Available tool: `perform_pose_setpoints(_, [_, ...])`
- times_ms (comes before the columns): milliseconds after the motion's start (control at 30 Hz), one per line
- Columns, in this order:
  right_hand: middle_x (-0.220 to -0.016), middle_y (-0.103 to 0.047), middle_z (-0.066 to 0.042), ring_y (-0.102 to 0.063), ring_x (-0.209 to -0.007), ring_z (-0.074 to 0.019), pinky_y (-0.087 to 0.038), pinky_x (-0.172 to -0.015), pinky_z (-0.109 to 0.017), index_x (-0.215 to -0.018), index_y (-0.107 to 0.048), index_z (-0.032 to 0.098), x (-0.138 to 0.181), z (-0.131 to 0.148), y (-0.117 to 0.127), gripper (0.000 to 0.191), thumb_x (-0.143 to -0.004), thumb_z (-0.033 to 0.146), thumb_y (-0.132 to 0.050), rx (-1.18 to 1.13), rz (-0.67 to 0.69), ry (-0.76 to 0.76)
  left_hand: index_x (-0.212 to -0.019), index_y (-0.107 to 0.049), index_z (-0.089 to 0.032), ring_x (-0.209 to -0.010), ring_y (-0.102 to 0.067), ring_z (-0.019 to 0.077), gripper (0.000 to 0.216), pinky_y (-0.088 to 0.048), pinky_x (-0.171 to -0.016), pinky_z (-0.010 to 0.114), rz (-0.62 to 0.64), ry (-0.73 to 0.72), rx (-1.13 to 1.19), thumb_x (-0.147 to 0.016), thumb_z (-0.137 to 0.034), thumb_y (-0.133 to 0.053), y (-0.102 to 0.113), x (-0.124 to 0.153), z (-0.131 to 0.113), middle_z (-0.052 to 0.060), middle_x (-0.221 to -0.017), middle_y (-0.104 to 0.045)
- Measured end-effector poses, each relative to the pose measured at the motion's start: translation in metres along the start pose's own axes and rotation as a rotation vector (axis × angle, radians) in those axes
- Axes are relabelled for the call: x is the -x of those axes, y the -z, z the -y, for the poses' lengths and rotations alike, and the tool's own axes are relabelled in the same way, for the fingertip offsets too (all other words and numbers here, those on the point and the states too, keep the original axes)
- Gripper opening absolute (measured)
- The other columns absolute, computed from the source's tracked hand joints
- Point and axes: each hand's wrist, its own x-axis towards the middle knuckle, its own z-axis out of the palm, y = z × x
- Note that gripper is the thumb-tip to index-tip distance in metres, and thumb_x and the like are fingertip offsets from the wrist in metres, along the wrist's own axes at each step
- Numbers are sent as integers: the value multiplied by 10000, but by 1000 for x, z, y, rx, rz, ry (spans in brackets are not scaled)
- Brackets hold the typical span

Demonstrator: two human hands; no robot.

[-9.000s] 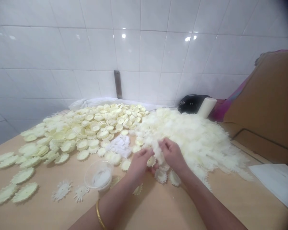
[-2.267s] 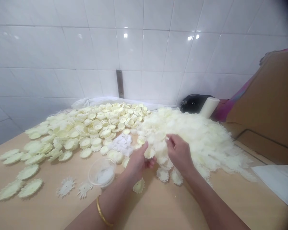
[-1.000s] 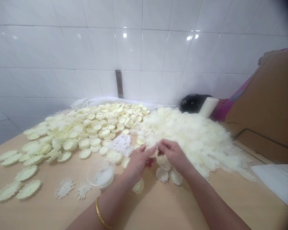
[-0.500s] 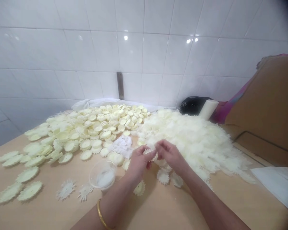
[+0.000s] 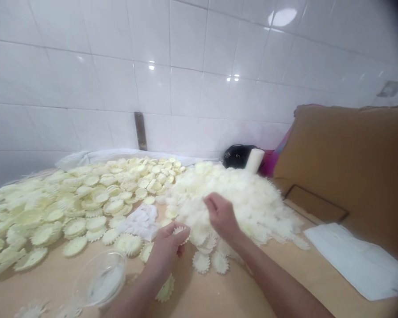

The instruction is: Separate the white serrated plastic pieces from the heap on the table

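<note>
My left hand [image 5: 167,245] pinches a small pale toothed disc [image 5: 179,230] between thumb and fingers, just above the table [image 5: 219,296]. My right hand [image 5: 220,216] rests with curled fingers on the near edge of a big heap of white frilly petal pieces [image 5: 245,198]; what its fingers hold is hidden. A few loose toothed pieces [image 5: 200,261] lie on the table under both hands. To the left spreads a wide layer of cream toothed discs [image 5: 86,198].
A clear plastic bowl [image 5: 101,278] stands near my left forearm. A white cloth wad [image 5: 141,221] lies by the discs. A white sheet [image 5: 354,260] lies at the right, a brown cardboard panel [image 5: 345,154] behind it, a black object [image 5: 237,155] and white cylinder [image 5: 254,160] by the tiled wall.
The camera has swung to the right and up. My hands have come apart: the left stays low with a disc, the right has moved up onto the white heap.
</note>
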Motion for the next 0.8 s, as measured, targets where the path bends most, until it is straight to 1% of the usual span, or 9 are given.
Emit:
perform_pose_setpoints(67, [-550, -412, 20, -399, -521, -111, -321, -507, -222, -611, -443, 186, -1, -9, 6, 252, -838, 281, -386, -33, -49, -63, -675, -518, -146, -376, -378, 49, 223, -280, -395, 161, 11, 44, 61, -631, -326, -642, -1, 1, -1, -43, -442, -453])
perform_pose_setpoints(200, [-566, -464, 12, -437, -535, -119, -359, -526, -229, -661, -496, 177, -2, -25, 15, 208, -828, 267, -412, -68, -7, -90, -749, -493, -153, -413, -482, 78, 155, -358, -416, 184, 55, 187, 226, -708, -279, -572, -5, 4, -4, 26, -577, -569])
perform_pose_setpoints(267, [-640, -512, -15, -473, -605, -134, -380, -584, -250, -697, -525, 169, -1, -30, 14, 188, -829, 233, -407, -2, -42, -14, -822, -489, -149, -439, -521, 94, 142, -392, -437, 198, 64, 225, 281, -714, -208, -558, -6, 5, -6, 63, -641, -606])
perform_pose_setpoints(367, [-795, -551, -67, -486, -763, -179, -367, -695, -315, -771, -580, 164, 3, -36, 10, 175, -822, 194, -415, 237, -125, 159, -940, -476, -142, -455, -539, 98, 260, -418, -456, 206, 58, 218, 317, -695, -120, -561, -6, 4, -6, 89, -701, -629])
perform_pose_setpoints(433, [-857, -559, -78, -473, -827, -202, -348, -736, -349, -803, -608, 173, 5, -39, 6, 157, -805, 207, -455, 368, -69, 248, -969, -490, -133, -464, -539, 90, 300, -430, -469, 203, 53, 194, 317, -683, -100, -573, -5, 2, -5, 92, -730, -634])
perform_pose_setpoints(533, [-908, -566, -86, -468, -881, -221, -338, -765, -374, -792, -624, 177, 10, -41, 1, 147, -792, 247, -494, 428, 28, 302, -892, -552, -107, -488, -537, 77, 224, -436, -491, 187, 89, 157, 311, -671, -90, -587, -4, 0, -2, 93, -733, -633])
perform_pose_setpoints(633, [-944, -564, -99, -468, -913, -233, -340, -777, -387, -830, -614, 169, 13, -37, 0, 154, -803, 239, -480, 410, -58, 313, -753, -570, -101, -475, -524, 75, 116, -426, -479, 185, 87, 155, 306, -646, -102, -615, -3, -1, 0, 91, -675, -633])
perform_pose_setpoints(700, [-924, -569, -93, -478, -905, -228, -349, -771, -380, -832, -603, 174, 16, -29, -1, 136, -802, 211, -476, 347, -115, 331, -676, -558, -105, -440, -503, 72, 118, -409, -458, 189, 81, 140, 277, -616, -143, -652, -3, 0, 1, 80, -613, -625])
perform_pose_setpoints(800, [-863, -577, -78, -497, -867, -211, -367, -749, -358, -813, -586, 180, 21, -14, -3, 126, -802, 176, -461, 210, -83, 347, -649, -553, -114, -395, -468, 71, 176, -375, -416, 195, 85, 88, 220, -607, -239, -669, -3, 1, 1, 49, -536, -599])
